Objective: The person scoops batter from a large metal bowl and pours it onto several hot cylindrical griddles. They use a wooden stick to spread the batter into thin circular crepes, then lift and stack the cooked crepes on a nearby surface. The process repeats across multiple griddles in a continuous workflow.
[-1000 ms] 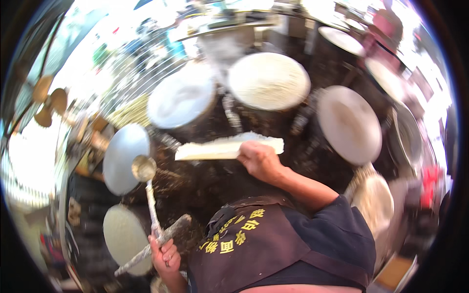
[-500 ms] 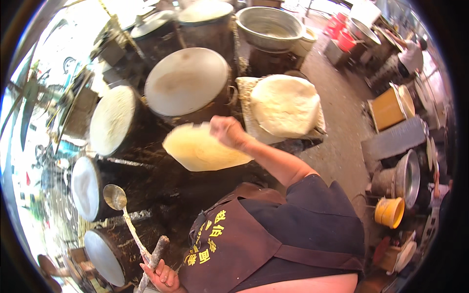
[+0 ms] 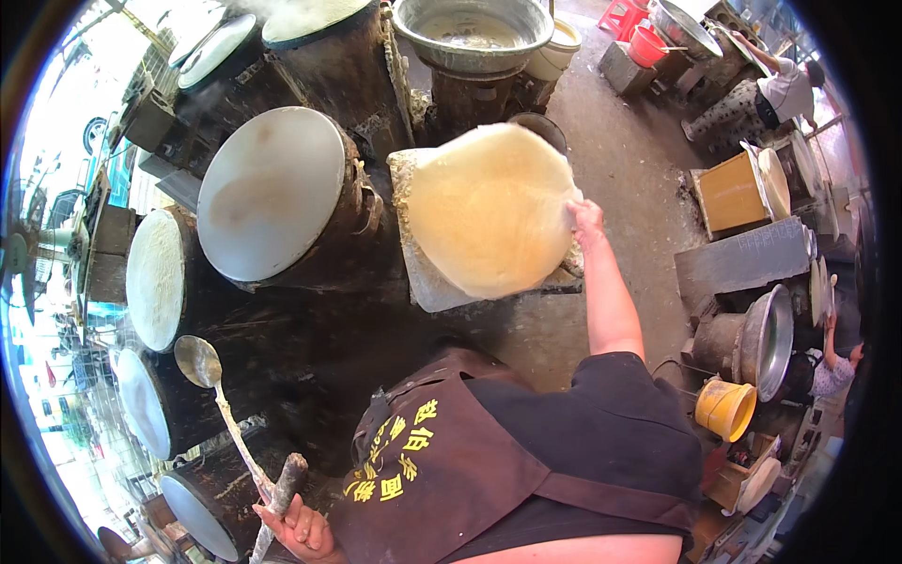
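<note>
My right hand (image 3: pixel 587 224) pinches the right edge of a large, thin, round pancake (image 3: pixel 493 211). The pancake lies spread over the board (image 3: pixel 440 289), hiding the pale stack there; whether it fully rests on it I cannot tell. At the lower left, my left hand (image 3: pixel 308 529) is closed round a ladle (image 3: pixel 225 414) with a batter-crusted handle. The same hand grips a tool with a thick, dark, stick-like handle (image 3: pixel 293 475), its lower part whitish and partly cut off. Beyond the ladle stands a drum with a round griddle (image 3: pixel 268 193), pale with a brownish centre.
More drum griddles line the left, one covered with pale batter (image 3: pixel 155 279). A wide metal basin (image 3: pixel 474 28) stands beyond the board. At right are a yellow bucket (image 3: pixel 725 409), a grey panel (image 3: pixel 747 268) and a metal pan (image 3: pixel 774 343). Another person (image 3: pixel 787 99) works far right.
My right hand has swung right and away from me, carrying the pancake from beside the large griddle onto the stack. The view has shifted slightly. My left hand keeps its grip.
</note>
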The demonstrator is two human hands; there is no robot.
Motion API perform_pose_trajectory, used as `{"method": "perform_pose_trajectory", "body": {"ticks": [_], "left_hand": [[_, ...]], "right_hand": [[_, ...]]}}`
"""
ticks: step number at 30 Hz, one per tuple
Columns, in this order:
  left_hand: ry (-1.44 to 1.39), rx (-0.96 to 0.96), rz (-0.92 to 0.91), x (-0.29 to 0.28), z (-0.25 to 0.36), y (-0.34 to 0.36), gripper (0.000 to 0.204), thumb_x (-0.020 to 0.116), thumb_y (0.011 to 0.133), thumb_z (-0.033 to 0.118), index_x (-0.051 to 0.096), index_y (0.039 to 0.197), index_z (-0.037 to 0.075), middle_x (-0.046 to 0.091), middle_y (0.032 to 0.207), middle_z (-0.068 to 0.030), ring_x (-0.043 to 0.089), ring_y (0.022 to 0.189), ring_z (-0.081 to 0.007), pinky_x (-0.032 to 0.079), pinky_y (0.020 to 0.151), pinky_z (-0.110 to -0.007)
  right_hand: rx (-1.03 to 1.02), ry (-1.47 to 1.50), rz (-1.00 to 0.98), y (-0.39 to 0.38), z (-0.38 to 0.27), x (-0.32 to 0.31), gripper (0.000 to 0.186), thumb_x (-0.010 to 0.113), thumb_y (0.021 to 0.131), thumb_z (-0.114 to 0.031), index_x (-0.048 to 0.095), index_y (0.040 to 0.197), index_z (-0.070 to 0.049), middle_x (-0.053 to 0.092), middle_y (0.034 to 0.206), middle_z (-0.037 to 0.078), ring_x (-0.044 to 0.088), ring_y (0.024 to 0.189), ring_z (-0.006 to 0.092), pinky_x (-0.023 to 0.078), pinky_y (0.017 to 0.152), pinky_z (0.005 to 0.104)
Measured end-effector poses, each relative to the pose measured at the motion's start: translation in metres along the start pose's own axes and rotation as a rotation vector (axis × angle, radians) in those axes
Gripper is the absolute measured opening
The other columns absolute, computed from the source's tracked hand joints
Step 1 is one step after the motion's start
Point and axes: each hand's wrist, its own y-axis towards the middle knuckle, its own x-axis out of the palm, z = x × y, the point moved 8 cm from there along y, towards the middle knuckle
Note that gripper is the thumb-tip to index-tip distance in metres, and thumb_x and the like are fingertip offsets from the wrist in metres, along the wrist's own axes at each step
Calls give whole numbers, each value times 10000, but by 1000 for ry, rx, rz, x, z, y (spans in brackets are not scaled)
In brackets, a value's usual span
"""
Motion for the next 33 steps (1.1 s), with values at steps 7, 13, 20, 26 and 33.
{"method": "perform_pose_trajectory", "body": {"ticks": [7,13,20,26,33], "left_hand": [[-32,47,138,17,-30,-9,559,524,912,527,464,775,-12,446,552,-42,370,358,-124,334,284,-242],[-14,86,89,17,-44,-15,493,511,928,496,482,917,4,427,626,-4,391,428,-79,301,286,-199],[210,144,251,-50,-49,-76,472,509,912,537,448,770,92,417,611,24,333,397,-61,257,276,-203],[121,283,375,-108,-68,-145,475,481,921,551,417,739,117,397,596,20,318,393,-67,247,277,-211],[-409,680,282,-163,-118,-244,432,376,1005,408,285,1427,390,323,627,26,325,431,-67,274,278,-209]], "right_hand": [[-65,-393,226,22,26,-18,216,715,736,-92,663,923,2,685,872,103,638,780,202,514,710,364],[-338,-961,437,34,-26,-8,325,737,716,-200,636,979,-37,642,961,153,614,909,289,479,815,403],[-977,-949,-504,-137,-16,180,83,588,788,-148,578,819,-72,574,717,175,576,675,321,457,602,438],[-95,-1008,-2012,-424,163,179,465,588,907,-364,563,1278,-84,597,1241,115,520,1188,243,392,1013,359],[-667,-1626,-2386,-525,170,217,344,716,779,-204,653,1095,-84,659,987,84,636,917,216,517,779,346]]}}
